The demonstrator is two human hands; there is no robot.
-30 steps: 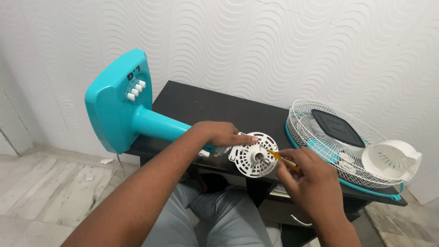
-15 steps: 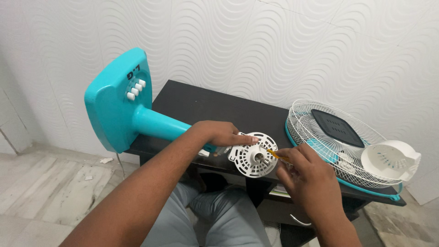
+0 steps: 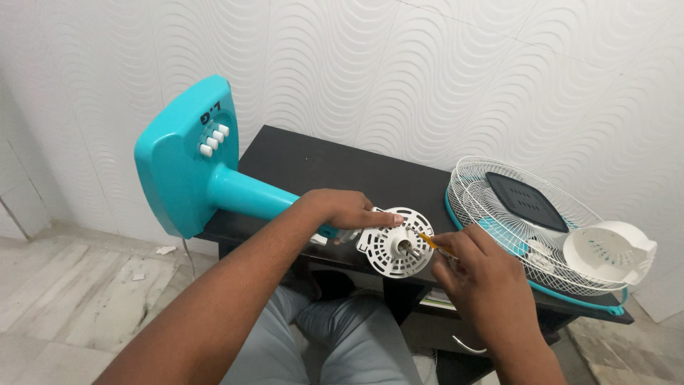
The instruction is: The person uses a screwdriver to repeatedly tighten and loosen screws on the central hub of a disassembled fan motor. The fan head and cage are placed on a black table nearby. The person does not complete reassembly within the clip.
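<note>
A teal fan body lies on its side across the black table (image 3: 320, 167), its flat base (image 3: 182, 160) with white buttons hanging past the left edge. My left hand (image 3: 342, 209) grips the fan's neck just behind the round white motor housing plate (image 3: 394, 249), which faces me. My right hand (image 3: 479, 274) holds a small yellow-handled screwdriver (image 3: 427, 241) with its tip against the plate's right side.
White wire fan guards (image 3: 499, 214) with a teal rim lie stacked on the table's right side, a dark cover (image 3: 527, 202) and a white plastic housing (image 3: 607, 253) resting on them. A wavy white wall is behind. My legs are under the table's front edge.
The view has shifted slightly. My hands keep almost the same place at the white plate, with the screwdriver tip still on it.
</note>
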